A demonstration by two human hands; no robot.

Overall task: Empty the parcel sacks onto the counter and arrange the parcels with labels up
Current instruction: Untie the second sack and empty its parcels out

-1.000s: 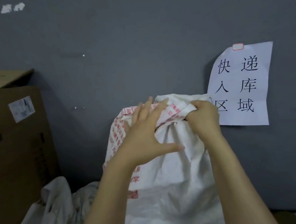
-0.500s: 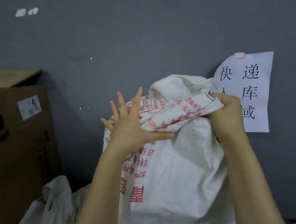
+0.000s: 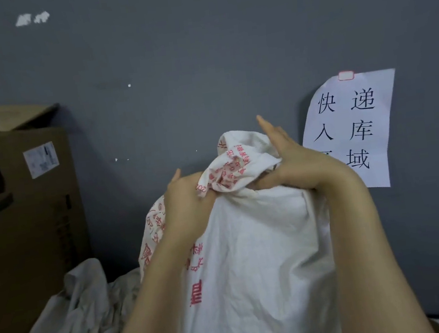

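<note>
A full white woven sack (image 3: pixel 255 259) with red printing stands upright against the grey wall, its neck bunched at the top. My left hand (image 3: pixel 186 198) grips the left side of the bunched neck, fingers tucked into the fabric. My right hand (image 3: pixel 293 162) lies against the right side of the neck, its thumb pressed along the base of the bunch and its fingers straight, pointing up behind the fabric. No parcels show; the sack hides its contents.
A big brown cardboard box (image 3: pixel 20 234) with a small white label stands at the left. A crumpled empty white sack (image 3: pixel 81 315) lies beside it, low left. A paper sign (image 3: pixel 358 125) with black characters is taped to the wall at right.
My left hand, spread open on the sack before, now clutches the neck. My right hand let go of its fist grip and straightened its fingers. The bunched top has been pulled more upright.
</note>
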